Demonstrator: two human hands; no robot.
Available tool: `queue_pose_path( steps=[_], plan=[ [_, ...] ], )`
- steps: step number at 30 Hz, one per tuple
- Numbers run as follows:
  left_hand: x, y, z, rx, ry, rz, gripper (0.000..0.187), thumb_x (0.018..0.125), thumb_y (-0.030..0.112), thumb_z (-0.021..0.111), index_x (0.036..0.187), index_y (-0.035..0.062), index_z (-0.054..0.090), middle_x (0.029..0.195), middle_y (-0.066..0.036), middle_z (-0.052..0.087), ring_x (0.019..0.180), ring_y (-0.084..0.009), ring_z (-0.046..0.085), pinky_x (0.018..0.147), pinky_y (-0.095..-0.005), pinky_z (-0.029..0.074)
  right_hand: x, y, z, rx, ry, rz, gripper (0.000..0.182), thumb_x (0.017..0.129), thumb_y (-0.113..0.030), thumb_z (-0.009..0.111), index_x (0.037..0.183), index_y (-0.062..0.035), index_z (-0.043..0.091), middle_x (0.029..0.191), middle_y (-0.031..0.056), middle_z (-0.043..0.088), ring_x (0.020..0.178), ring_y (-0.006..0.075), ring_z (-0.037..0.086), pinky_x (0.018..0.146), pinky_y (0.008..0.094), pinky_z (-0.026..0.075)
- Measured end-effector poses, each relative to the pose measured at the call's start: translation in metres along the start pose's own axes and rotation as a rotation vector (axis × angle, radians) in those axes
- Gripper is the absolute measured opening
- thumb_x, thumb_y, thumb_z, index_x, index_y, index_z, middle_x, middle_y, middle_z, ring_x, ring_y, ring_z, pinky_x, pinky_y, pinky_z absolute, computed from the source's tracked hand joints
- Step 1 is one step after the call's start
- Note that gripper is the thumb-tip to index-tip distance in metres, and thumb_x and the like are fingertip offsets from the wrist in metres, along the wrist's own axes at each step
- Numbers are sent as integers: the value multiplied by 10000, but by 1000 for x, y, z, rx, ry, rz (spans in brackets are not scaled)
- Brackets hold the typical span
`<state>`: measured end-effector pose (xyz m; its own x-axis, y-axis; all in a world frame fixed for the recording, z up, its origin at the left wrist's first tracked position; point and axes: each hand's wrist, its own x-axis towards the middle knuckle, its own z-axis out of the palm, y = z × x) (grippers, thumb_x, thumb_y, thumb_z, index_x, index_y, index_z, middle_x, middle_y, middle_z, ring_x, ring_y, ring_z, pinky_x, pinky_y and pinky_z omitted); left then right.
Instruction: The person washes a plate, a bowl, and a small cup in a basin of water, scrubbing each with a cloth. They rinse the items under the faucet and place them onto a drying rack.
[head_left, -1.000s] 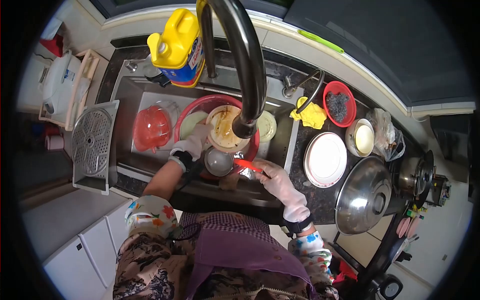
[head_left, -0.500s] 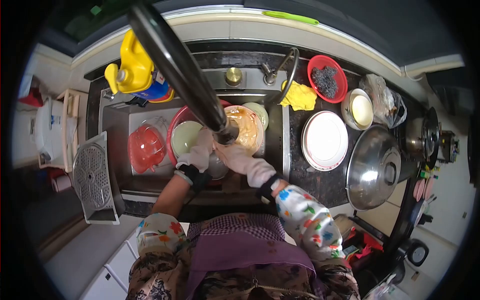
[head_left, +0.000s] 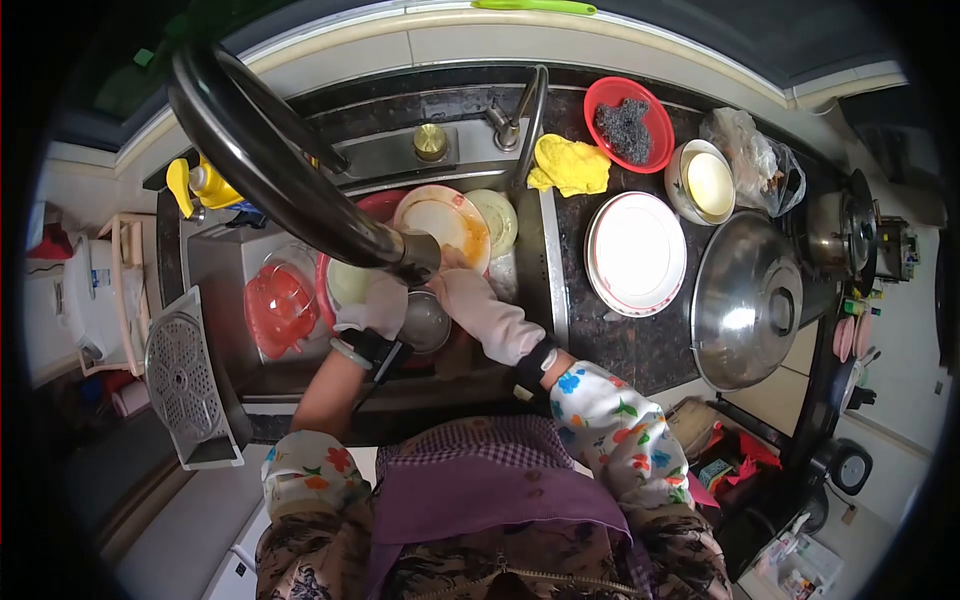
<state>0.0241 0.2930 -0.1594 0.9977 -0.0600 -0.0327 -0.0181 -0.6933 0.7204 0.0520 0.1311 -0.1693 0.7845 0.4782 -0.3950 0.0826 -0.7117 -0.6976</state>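
Observation:
A white plate (head_left: pixel 430 215) with orange residue lies tilted in the sink (head_left: pixel 222 335). My right hand (head_left: pixel 463 292), in a pale glove, grips its near edge, with the fingertips partly behind the faucet head (head_left: pixel 420 258). Left of it, my left hand (head_left: pixel 386 303), also gloved, is by a pale green bowl (head_left: pixel 347 284) inside a red basin (head_left: pixel 324 296); the faucet covers its fingers. Below and between the hands is a grey metal bowl (head_left: pixel 428 325). Another pale green dish (head_left: pixel 500 222) sits behind the plate on the right.
A red colander-like item (head_left: pixel 275 315) occupies the sink's left side. On the right counter are stacked white plates (head_left: pixel 637 255), a yellow cloth (head_left: pixel 570 167), a red bowl (head_left: pixel 655 120) with a steel scrubber (head_left: pixel 625 130), nested bowls (head_left: pixel 708 188) and a large metal lid (head_left: pixel 745 305). The curved faucet (head_left: pixel 270 170) crosses above.
The plate has turned in my right hand and more of its white surface shows. My left hand has moved slightly down and left. The camera view has shifted, moving the faucet across the picture.

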Motion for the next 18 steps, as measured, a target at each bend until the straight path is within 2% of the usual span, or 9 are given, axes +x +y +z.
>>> queue_pose_path(
  steps=[3,6,7,8,10,11,12,14,18],
  plan=[
    [6,15,-6,-126,48,11,267,929,135,415,1158,30,503,1100,-127,541,1033,-210,526,889,-348,425,2,-31,-32,-371,89,47,553,907,-403,352,1357,-82,356,1415,116,344,1336,266,267,1072,488,203],
    [5,39,-11,-205,94,-27,260,950,133,395,1158,18,501,1100,-121,536,1047,-190,510,905,-339,410,37,16,-31,-87,109,120,472,893,-331,423,1291,-79,439,1354,132,425,1294,275,339,1051,456,255],
    [5,44,-10,-216,100,-53,259,957,132,388,1158,15,501,1100,-119,534,1052,-183,504,910,-335,405,32,16,-16,-465,451,-4,419,889,-315,433,1222,-64,480,1233,149,523,1196,278,450,991,359,355],
    [4,48,-8,-225,100,-75,258,964,131,382,1158,11,500,1100,-118,532,1057,-177,499,915,-332,399,32,22,-9,-462,452,2,419,889,-315,433,1222,-64,480,1233,149,523,1196,278,450,991,359,355],
    [10,-1,29,-705,155,-123,273,956,132,403,1183,12,497,1109,-121,533,1047,-174,504,905,-317,402,16,-10,-36,-157,-77,245,371,896,-284,441,1175,-53,520,1153,136,574,1141,263,501,948,290,396],
    [12,-21,40,-1180,211,-171,294,949,133,424,1207,13,495,1118,-125,534,1038,-170,510,895,-302,404,21,12,-10,-108,-41,114,362,911,-271,434,1168,-43,550,1186,121,566,1189,232,475,992,289,368],
    [13,-25,36,-1181,211,-177,294,949,133,424,1207,13,495,1118,-125,534,1038,-170,510,895,-302,404,23,25,0,-107,-46,117,362,911,-271,434,1168,-43,550,1186,121,566,1189,232,475,992,289,368],
    [13,-24,17,-124,-158,-36,333,945,140,440,1255,20,461,1144,-116,526,1049,-159,505,887,-290,404,32,43,12,-241,186,19,395,909,-280,435,1210,-33,497,1219,144,534,1190,257,470,1005,317,359],
    [22,107,-23,-828,20,-342,352,953,117,384,1292,43,448,1167,-118,533,1071,-164,497,914,-280,391,53,64,12,-506,673,-199,486,905,-298,436,1295,-12,393,1286,190,469,1192,307,460,1031,375,342]
  ],
)
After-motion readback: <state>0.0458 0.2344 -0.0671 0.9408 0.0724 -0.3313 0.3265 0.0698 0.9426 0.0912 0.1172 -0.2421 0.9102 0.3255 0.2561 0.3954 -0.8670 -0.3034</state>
